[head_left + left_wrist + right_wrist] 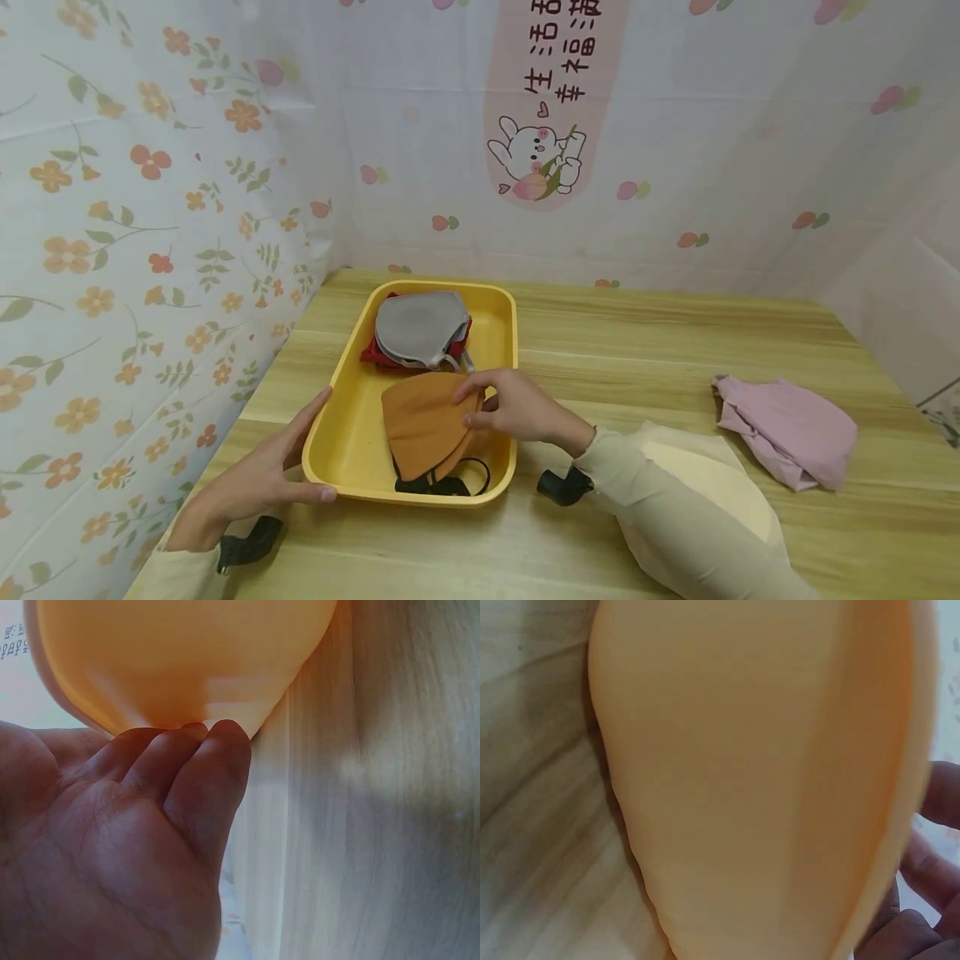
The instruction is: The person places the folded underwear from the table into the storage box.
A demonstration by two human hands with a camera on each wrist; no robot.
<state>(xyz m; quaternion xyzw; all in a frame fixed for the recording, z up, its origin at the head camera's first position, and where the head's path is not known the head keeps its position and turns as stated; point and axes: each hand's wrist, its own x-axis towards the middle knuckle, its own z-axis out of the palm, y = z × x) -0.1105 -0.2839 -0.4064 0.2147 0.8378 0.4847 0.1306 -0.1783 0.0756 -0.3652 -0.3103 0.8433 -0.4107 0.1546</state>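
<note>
In the head view, the left hand point(258, 475) spans the near left corner of a yellow plastic tub point(330, 400), its thumb along the near rim and fingers along the left side. The left wrist view shows those fingers point(214, 776) against the tub's outer wall. Over the tub's right rim, the right hand point(521, 408) pinches the right edge of an orange folded cloth piece point(420, 417), rounded like a hat. Under it lies a black piece with a thin loop point(431, 485). Past the rim, the right wrist view catches only some fingers point(930, 870); the orange cloth is hidden there.
Behind the orange cloth, a grey folded cloth piece point(420, 325) with straps lies on a red one point(378, 357). On the wooden table point(637, 350) to the right are a pink folded cloth point(798, 425) and a cream one point(705, 462), partly under the right forearm. Patterned curtains point(375, 108) hang behind and left.
</note>
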